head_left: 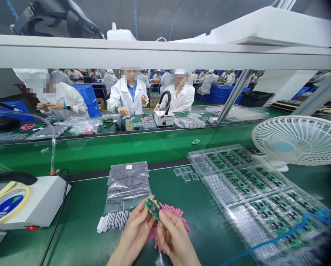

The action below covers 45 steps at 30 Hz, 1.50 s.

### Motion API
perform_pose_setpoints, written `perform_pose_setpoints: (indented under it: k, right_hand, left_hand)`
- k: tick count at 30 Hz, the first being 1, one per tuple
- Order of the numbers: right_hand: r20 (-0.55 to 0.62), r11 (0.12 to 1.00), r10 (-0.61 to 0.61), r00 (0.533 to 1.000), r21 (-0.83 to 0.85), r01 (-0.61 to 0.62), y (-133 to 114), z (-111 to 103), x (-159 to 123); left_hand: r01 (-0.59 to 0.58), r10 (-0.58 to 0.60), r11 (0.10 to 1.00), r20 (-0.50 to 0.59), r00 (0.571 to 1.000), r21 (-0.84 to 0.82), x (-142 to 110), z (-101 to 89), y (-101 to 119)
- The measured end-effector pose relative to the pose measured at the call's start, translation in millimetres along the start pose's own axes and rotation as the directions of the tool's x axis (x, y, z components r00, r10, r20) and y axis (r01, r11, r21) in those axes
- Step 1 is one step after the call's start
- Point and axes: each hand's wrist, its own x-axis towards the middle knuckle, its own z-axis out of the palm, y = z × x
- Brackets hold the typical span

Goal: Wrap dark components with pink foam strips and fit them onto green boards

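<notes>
A small green circuit board (pixel 153 210) with a dark part at its middle is held up between my two hands, tilted. My left hand (pixel 139 223) pinches its upper left end. The fingers of my right hand (pixel 173 229) grip its lower right end. Beneath and behind the hands lies a heap of pink strips (pixel 179 216), partly hidden by my fingers. To the left of my left hand a row of grey-and-white strips (pixel 114 220) rests on the green bench. Behind it is a clear plastic bag (pixel 129 183) packed with grey strips.
Clear trays (pixel 231 199) of circuit boards cover the right side, with a blue cord (pixel 276 240) across them. A white fan (pixel 292 144) stands behind. Small clear frames (pixel 186 172) lie mid-bench. At left are a white machine (pixel 40 203) and yellow tape roll (pixel 7 207). People sit opposite.
</notes>
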Motion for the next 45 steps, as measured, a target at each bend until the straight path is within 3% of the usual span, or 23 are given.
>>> perform_pose_setpoints:
  k: [13,20,23,25,27,29,31,33,37,40,43,45]
  right_hand:
    - [0.004,0.999,-0.028,1.000,0.022,0.028,16,-10,-2]
    - [-0.094,0.998,-0.043,0.995,0.047,0.047,22,-5,-1]
    - [-0.049,0.999,-0.009,0.999,0.039,0.011,21,-7,1]
    - [0.014,0.999,0.053,0.999,-0.010,-0.053,18,-11,4]
    - [0.019,0.983,0.083,0.996,-0.164,-0.079,11,-17,5]
    - [-0.039,0.928,-0.051,0.998,-0.372,0.033,3,-23,3]
    - [-0.035,0.804,-0.299,0.954,-0.547,0.232,-7,-26,-1]
    - [0.065,0.625,-0.500,0.864,-0.663,0.411,-15,-23,-7]
    - [0.279,0.288,-0.678,0.681,-0.751,0.594,-21,-9,-16]
    - [0.314,0.196,-0.732,0.604,-0.753,0.629,-19,-2,-16]
    - [0.327,0.162,-0.741,0.586,-0.760,0.629,-16,-1,-15]
    - [0.343,0.140,-0.742,0.576,-0.761,0.633,-17,-3,-16]
  left_hand:
    - [-0.033,0.031,0.993,0.023,0.999,0.115,-6,2.7,-2]
    - [-0.093,0.085,0.980,0.051,0.995,0.178,-3,-4.5,-10]
    - [-0.137,0.128,0.966,0.056,0.990,0.220,-5,-3.9,-11]
    - [-0.177,0.165,0.948,0.068,0.984,0.263,-8,-1.7,-10]
    - [-0.217,0.203,0.918,0.077,0.976,0.331,-10,0.6,-9]
    - [-0.261,0.256,0.873,0.069,0.964,0.413,-11,1.4,-8]
    - [-0.307,0.316,0.818,0.066,0.947,0.488,-10,0.3,-8]
    - [-0.345,0.358,0.768,0.086,0.930,0.539,-10,-2.0,-8]
    - [-0.428,0.403,0.678,0.185,0.896,0.597,-9,-7.6,-12]
    - [-0.530,0.476,0.545,0.281,0.834,0.650,-9,-11.0,-16]
    - [-0.618,0.556,0.374,0.366,0.746,0.691,-10,-12.3,-17]
    - [-0.639,0.574,0.312,0.396,0.717,0.704,-10,-11.4,-15]
